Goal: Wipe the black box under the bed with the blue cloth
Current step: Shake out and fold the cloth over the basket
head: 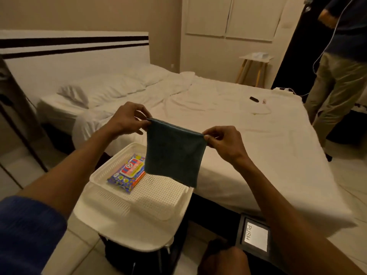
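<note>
Two hands hold the blue cloth [174, 153] at mid-frame: left hand [127, 120] and right hand [222, 141] each grip a top corner, likely stretching it flat for wiping. Below hangs a white basket [111, 197]; the black box [252, 235] sits lower right, beneath the bed [248, 135].

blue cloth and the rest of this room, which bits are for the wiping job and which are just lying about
For the job:
- blue cloth, held up by its top corners
- left hand and right hand, pinching it
- black box marked PUSH, at the bed's edge

Lying about:
- wipes pack in the white basket
- pillows
- small dark item on the bed
- stool
</note>
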Available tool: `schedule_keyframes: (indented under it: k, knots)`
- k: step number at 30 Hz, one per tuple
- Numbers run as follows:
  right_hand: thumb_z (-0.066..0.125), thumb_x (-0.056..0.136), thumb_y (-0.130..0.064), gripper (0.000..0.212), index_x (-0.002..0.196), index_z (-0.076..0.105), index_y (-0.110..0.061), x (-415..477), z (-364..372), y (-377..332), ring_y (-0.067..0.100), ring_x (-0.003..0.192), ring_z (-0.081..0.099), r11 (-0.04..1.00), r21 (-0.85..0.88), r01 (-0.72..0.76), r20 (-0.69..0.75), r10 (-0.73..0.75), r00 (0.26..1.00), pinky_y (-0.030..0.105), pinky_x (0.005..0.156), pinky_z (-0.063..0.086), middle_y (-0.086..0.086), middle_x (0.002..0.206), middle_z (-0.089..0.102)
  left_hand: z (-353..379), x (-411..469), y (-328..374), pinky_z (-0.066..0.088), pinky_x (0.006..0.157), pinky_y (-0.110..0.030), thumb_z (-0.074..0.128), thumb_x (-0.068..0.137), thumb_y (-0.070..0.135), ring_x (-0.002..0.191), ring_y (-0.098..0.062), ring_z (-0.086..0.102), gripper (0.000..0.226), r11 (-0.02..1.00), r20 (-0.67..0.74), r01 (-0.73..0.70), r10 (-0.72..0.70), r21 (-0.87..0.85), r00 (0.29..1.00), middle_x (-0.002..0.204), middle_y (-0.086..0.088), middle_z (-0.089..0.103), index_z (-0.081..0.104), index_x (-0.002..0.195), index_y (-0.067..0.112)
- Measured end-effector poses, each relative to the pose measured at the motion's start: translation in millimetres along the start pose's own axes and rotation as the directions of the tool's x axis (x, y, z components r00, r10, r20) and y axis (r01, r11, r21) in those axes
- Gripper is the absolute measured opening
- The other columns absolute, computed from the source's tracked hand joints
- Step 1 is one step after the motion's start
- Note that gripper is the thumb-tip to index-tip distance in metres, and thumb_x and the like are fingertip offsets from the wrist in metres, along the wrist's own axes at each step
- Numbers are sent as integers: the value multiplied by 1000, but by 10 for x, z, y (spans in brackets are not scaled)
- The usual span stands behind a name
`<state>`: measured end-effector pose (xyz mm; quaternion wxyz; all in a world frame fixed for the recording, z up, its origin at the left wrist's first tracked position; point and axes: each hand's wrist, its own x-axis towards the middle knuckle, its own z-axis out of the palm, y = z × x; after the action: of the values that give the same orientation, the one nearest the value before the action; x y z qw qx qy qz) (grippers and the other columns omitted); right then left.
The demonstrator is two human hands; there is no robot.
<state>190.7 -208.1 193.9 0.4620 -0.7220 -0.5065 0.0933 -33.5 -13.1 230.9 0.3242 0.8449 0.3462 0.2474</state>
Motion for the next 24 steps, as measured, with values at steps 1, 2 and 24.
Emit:
schedule_keyframes:
  k: [1, 2, 24]
  knots:
    - [69, 93, -10, 16, 106, 77, -6, 55, 87, 17, 13, 86, 70, 1000, 10, 17, -18, -16, 1000, 21, 81, 60, 5, 97, 75, -17, 45, -80, 61, 65, -32, 70, 87, 3, 85, -25, 72, 21, 1000, -31, 2, -3, -21, 1000, 97, -19, 71, 64, 106, -1]
    - [70, 92, -12, 15, 104, 77, -8, 96, 169, 40, 10, 85, 70, 999, 27, 31, -31, -31, 999, 18, 80, 59, 2, 95, 75, -31, 78, -163, 61, 69, -35, 71, 86, 3, 86, -26, 72, 21, 999, -65, -2, -1, -44, 998, 98, -19, 71, 65, 105, -1]
    - [64, 83, -13, 21, 98, 79, -12, -805, 1766, 586, 24, 94, 72, 934, -303, 188, 732, 102, 674, 34, 84, 56, 7, 100, 77, 750, -554, -1691, 54, 81, -31, 74, 72, 14, 87, -14, 66, 25, 725, 438, 62, -479, 686, 761, 91, 3, 73, 80, 95, 24]
